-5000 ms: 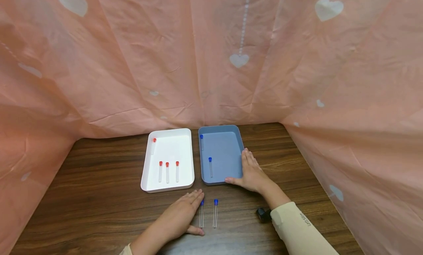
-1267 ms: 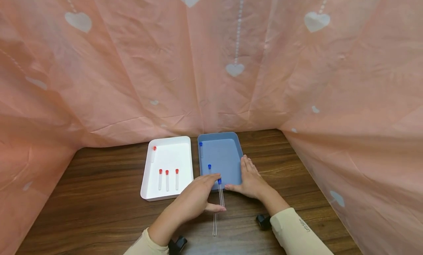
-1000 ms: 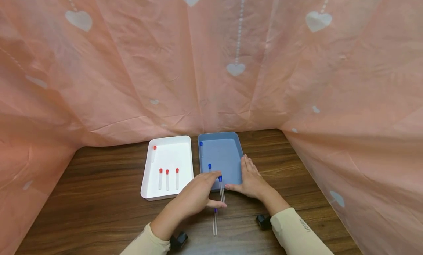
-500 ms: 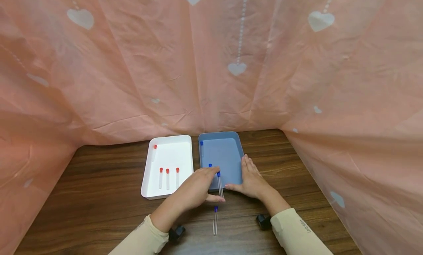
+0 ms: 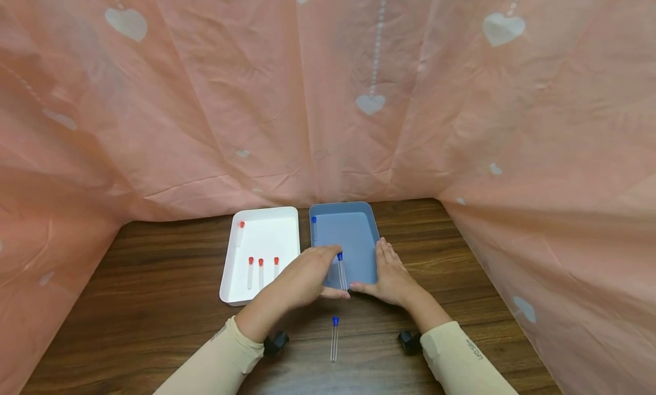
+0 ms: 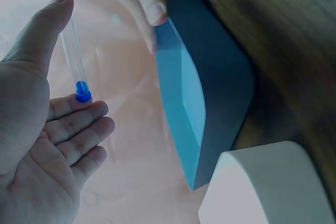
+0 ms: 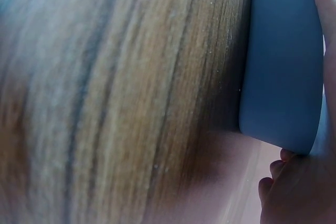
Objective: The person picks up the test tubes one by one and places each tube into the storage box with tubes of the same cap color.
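Note:
In the head view my left hand (image 5: 304, 276) pinches a clear blue-capped test tube (image 5: 343, 274) between thumb and index finger, over the near end of the blue-grey tray (image 5: 348, 227). The left wrist view shows the tube (image 6: 73, 56) with its blue cap against the index fingertip; the other fingers lie apart. My right hand (image 5: 394, 278) rests at the tray's near right corner, fingers straight along the side, thumb at the front rim. One blue-capped tube (image 5: 315, 229) lies at the tray's left wall; another is mostly hidden behind my left hand. On the table lies another blue-capped tube (image 5: 335, 341).
Left of the blue-grey tray stands a white tray (image 5: 269, 233) with several red-capped tubes (image 5: 250, 274), partly covered by my left hand. Both trays sit on a dark wood table (image 5: 154, 304). A pink curtain (image 5: 328, 99) surrounds it at the back and sides.
My left hand has taken one of the two blue-capped tubes from the table and moved it forward over the tray's near end. My right hand has stayed at the tray.

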Action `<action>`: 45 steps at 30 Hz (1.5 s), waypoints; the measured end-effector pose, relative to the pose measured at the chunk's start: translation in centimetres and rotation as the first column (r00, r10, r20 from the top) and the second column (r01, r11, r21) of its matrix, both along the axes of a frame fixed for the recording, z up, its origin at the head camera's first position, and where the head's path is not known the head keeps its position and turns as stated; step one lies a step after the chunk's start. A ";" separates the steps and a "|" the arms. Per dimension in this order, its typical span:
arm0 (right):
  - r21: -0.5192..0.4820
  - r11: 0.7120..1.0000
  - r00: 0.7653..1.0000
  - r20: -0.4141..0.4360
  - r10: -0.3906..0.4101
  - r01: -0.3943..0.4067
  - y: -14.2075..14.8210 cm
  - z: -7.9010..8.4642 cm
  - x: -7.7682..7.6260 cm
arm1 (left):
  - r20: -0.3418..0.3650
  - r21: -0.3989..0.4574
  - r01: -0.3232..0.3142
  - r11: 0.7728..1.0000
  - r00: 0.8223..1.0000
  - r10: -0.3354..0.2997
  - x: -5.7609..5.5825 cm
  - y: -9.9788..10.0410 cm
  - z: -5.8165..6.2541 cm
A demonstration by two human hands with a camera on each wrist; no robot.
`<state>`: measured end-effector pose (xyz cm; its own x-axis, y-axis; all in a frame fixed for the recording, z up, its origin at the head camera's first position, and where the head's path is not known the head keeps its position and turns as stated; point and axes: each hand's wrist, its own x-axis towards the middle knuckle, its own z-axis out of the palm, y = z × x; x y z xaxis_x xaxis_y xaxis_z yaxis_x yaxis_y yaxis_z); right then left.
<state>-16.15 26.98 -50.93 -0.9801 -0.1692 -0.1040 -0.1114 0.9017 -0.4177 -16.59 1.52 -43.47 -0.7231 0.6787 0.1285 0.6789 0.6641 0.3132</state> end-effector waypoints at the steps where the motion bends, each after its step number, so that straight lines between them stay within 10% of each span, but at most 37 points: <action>1: 0.000 1.000 1.000 0.001 0.001 -0.001 0.0 0.0 0.0 | 0.003 -0.004 0.000 1.000 1.000 0.000 -0.1 0.0 0.1; 45: -0.021 1.000 1.000 0.028 -0.012 0.013 0.0 0.1 0.1 | 0.090 -0.092 -0.007 0.996 0.996 0.016 -6.8 2.3 -1.4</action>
<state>-16.05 26.93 -50.85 -0.9788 -0.1597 -0.1282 -0.0882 0.8937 -0.4399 -23.36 3.79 -44.90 -0.7368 0.6761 -0.0001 0.6427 0.7004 0.3106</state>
